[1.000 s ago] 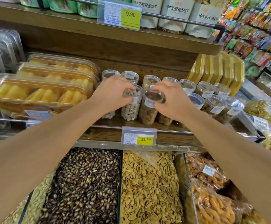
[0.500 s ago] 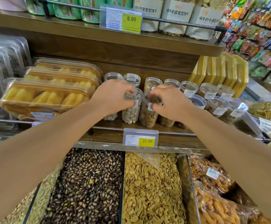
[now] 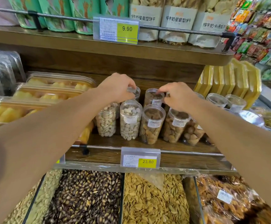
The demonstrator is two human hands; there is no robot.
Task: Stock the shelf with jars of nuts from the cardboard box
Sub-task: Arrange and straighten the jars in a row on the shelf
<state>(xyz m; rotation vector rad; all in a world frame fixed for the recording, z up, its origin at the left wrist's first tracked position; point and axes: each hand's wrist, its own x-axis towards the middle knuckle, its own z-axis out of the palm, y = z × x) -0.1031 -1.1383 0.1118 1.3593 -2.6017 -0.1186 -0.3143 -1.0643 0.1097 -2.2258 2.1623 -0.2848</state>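
Shelf (image 3: 109, 155), front edge: four jars of nuts (image 3: 130, 120) stand in a row, more behind. Left hand (image 3: 117, 88) grasps a rear jar's lid (image 3: 134, 91); right hand (image 3: 180, 96) pinches another's (image 3: 154, 94). Cardboard box unseen; remainder unknown.

— What sort of place is it?

— A shop aisle. Two dark wooden shelves (image 3: 109, 50) with a wood-panelled back, and a metal rail (image 3: 180, 30) along each front edge.

— Any price tags?

— A yellow tag (image 3: 127, 29) reading 9.90 on the upper rail, another tag (image 3: 147, 162) reading 23.80 on the lower.

— And below?

— Open bins (image 3: 122, 199) split by dark dividers: striped dark seeds (image 3: 86, 196) beside pale flat seeds (image 3: 154, 201).

— To the right?

— A rack of bright snack packets (image 3: 259, 29), blurred. Yellow packs (image 3: 228, 78) stand upright at the shelf's end.

— Light?

— Even and soft.
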